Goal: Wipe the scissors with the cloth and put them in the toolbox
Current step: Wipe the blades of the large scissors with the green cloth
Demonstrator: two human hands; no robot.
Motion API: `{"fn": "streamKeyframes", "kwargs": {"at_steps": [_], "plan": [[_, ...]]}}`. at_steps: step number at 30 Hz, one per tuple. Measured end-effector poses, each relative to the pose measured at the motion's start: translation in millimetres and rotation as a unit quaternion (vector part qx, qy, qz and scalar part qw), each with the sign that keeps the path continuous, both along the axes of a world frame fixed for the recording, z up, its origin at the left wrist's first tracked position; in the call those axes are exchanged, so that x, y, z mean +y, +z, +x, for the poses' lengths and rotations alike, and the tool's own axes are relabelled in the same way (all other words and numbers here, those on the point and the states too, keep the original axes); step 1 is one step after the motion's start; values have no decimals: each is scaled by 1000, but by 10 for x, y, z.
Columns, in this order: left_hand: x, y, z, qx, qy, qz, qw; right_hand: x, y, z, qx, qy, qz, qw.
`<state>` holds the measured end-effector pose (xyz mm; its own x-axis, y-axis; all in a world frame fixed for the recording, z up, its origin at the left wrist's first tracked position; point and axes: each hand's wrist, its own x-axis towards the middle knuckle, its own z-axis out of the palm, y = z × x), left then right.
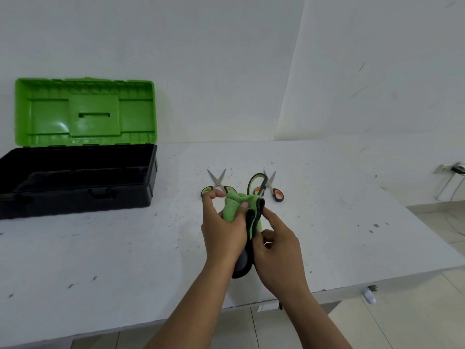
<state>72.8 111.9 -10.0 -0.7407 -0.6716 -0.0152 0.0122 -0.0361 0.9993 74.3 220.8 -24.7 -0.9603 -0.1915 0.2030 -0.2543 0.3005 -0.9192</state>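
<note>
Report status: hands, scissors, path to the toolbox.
Left hand grips green cloth; right hand holds black-and-green scissors in the cloth. Two more scissors wait on table. Toolbox open, path clear.

Three pairs of scissors on show — one with green handles [218, 185] lying on the table, one with orange handles [273, 188] beside it, and a third, green-and-black pair [256, 183] up in the hands. One cloth [234, 206], green, bunched around that third pair. One toolbox [75, 177] — black base, green lid [85, 112] up. Two hands at work, left hand [224, 233] and right hand [276, 250]. One white table [125, 260] under it all, and one wall socket [450, 169] far right.
</note>
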Motion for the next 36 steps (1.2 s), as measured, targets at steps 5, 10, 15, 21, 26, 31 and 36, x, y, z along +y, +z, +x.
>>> {"fn": "streamKeyframes", "kwargs": {"at_steps": [5,10,15,21,26,31,36], "plan": [[13,-55,-20,9,14,-59,998,-25,14,-38,0,-4,15,1000],[-140,-20,-47,24,12,-12,1000,-27,13,29,12,14,-17,1000],[-17,-33,76,41,-6,-40,998,-3,60,-42,23,16,-16,999],[-242,72,-78,27,25,1,999,-11,18,68,27,34,-14,999],[-78,-4,9,33,-12,-6,999,17,60,-28,18,19,-19,999],[-135,73,-124,9,-1,34,999,35,66,-55,24,23,-12,999],[-136,97,-232,9,4,77,997,117,47,-57,26,23,1,999]]}}
